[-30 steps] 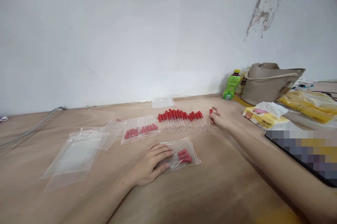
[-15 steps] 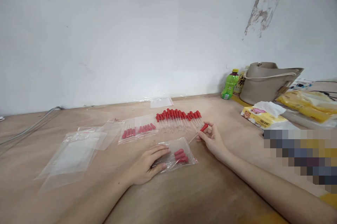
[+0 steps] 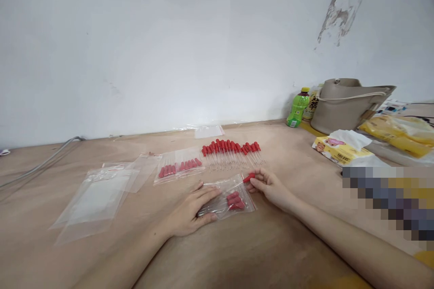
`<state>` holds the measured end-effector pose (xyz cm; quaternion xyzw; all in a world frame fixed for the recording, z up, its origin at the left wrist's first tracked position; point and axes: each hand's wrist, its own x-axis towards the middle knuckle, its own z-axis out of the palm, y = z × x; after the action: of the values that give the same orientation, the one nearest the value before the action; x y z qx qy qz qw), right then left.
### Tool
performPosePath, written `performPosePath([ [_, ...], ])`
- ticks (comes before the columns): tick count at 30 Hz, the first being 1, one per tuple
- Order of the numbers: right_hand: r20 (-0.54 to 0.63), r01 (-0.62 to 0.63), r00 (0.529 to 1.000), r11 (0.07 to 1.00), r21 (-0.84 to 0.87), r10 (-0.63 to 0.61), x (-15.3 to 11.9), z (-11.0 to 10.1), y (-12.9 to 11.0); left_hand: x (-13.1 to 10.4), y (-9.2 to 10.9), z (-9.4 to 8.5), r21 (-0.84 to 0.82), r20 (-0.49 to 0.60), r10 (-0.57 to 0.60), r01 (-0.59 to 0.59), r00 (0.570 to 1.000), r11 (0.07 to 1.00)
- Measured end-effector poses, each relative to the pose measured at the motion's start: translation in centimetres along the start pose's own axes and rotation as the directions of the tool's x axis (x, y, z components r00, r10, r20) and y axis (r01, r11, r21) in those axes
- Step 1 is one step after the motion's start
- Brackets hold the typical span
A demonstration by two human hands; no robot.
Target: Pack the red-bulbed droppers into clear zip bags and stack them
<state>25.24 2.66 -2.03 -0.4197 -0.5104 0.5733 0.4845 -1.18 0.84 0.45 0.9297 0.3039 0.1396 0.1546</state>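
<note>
A clear zip bag (image 3: pixel 220 210) lies in front of me, with several red-bulbed droppers (image 3: pixel 235 199) inside. My left hand (image 3: pixel 191 211) rests flat over the bag's left part, fingers stretched out. At the bag's right edge, my right hand (image 3: pixel 268 186) pinches a dropper (image 3: pixel 249 177) by its red bulb. Its thin clear tube points left into the bag's mouth. Just behind, a row of loose droppers (image 3: pixel 228 148) lies with bulbs away from me. Left of that row are filled zip bags (image 3: pixel 183 172) of droppers.
Flat zip bags (image 3: pixel 93 198) overlap on the left of the brown-covered table. Another bag (image 3: pixel 207 132) lies near the wall. At the right stand a green bottle (image 3: pixel 298 107), a beige bag (image 3: pixel 339 106), a tissue box (image 3: pixel 339 151) and yellow packaging (image 3: pixel 400 135). A grey cable (image 3: pixel 50 158) runs far left.
My right hand has moved left and slightly down with the dropper, and its tube has entered the bag. The left hand stays on the bag.
</note>
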Motion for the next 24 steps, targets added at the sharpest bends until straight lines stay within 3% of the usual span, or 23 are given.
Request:
performPosePath([
  [4, 0.244, -0.026, 0.966, 0.972, -0.232, 0.085, 0.2, -1.0, -0.7, 0.1, 0.0, 0.0, -0.009, 0.005, 0.001, -0.001, 1.0, 1.0],
  [10, 0.417, 0.171, 0.909, 0.919, -0.355, -0.008, 0.6, -0.4, -1.8, 0.4, 0.3, -0.2, -0.029, 0.016, 0.022, -0.022, 1.0, 0.999],
  [13, 0.403, 0.206, 0.914, 0.914, -0.348, -0.052, 0.6, 0.3, -1.3, 0.4, 0.4, -0.2, -0.023, 0.026, 0.028, -0.028, 0.999, 0.999],
  [17, 0.152, 0.084, 0.988, 0.947, -0.309, -0.038, 0.7, 1.3, 0.2, 0.4, 0.3, -0.1, -0.011, 0.03, 0.033, -0.033, 0.999, 0.999],
  [19, 0.075, 0.09, 0.995, 0.938, -0.334, -0.069, 0.6, 1.6, 0.6, 0.4, 0.2, 0.0, -0.01, 0.029, 0.034, -0.033, 0.999, 0.999],
  [22, 0.187, 0.214, 0.971, 0.884, -0.416, -0.147, 0.4, 1.4, 0.4, 0.2, 0.1, 0.1, -0.011, 0.022, 0.028, -0.028, 0.999, 1.0],
  [24, 0.296, 0.222, 0.95, 0.882, -0.416, -0.099, 0.6, 0.6, -0.1, 0.2, 0.0, 0.1, -0.008, 0.025, 0.029, -0.028, 0.999, 1.0],
])
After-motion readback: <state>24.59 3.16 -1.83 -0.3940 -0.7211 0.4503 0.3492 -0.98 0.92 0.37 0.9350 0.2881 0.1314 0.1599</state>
